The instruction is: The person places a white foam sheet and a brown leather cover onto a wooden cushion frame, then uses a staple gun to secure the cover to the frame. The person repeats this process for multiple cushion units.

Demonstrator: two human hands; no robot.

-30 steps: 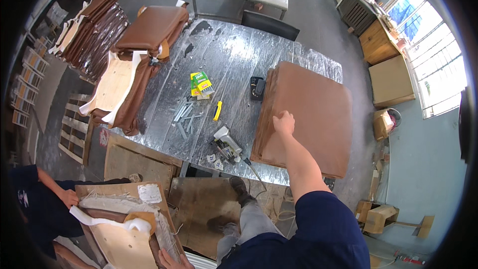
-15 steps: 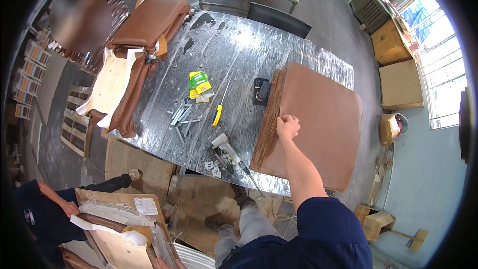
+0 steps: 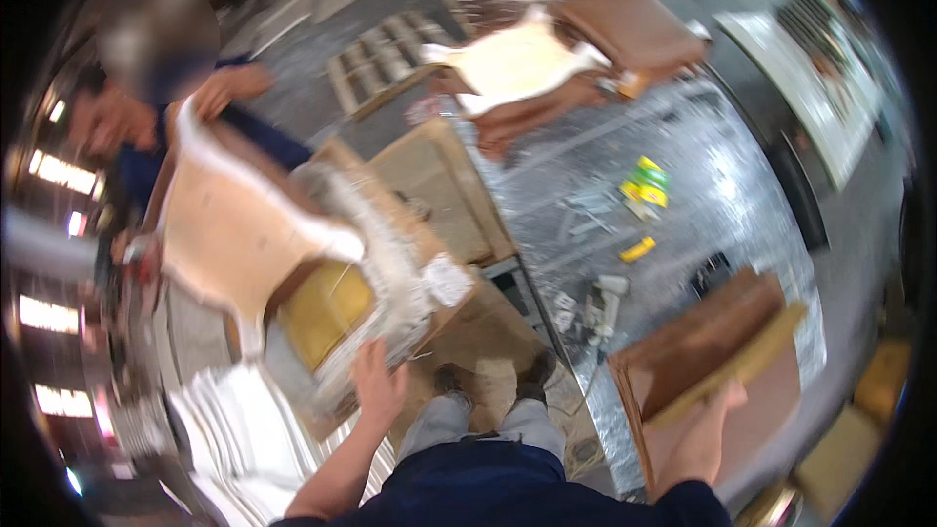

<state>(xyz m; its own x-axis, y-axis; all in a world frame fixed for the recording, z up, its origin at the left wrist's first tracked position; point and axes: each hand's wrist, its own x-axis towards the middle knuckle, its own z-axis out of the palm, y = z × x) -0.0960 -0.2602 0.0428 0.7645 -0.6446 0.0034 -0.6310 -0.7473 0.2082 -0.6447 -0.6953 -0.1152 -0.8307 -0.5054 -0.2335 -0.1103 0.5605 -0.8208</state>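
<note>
At the lower right, my right hand (image 3: 717,420) is closed on the top brown leather-like sheet (image 3: 742,366), and its tan edge stands raised off the stack. The stack of brown sheets (image 3: 673,351) lies on the near corner of the metal-topped table. My left hand (image 3: 378,385) reaches out with its fingers apart, beside a board with ragged grey-white padding (image 3: 390,303). Motion blur hides whether it touches the board. Over that board a co-worker holds a panel with a pale wooden back and white edging (image 3: 234,224).
On the table (image 3: 771,205) lie a pneumatic staple gun (image 3: 609,304), a yellow-handled screwdriver (image 3: 637,249), staple strips (image 3: 590,205), yellow-green packets (image 3: 648,183) and a black case (image 3: 710,275). Upholstered brown pieces (image 3: 634,29) sit at the far edge. White folded sheets (image 3: 244,425) are stacked lower left.
My view has swung left. My right hand has lifted the top sheet's edge. My left hand has come into view, and the co-worker's pale-backed panel has been raised off the padded board.
</note>
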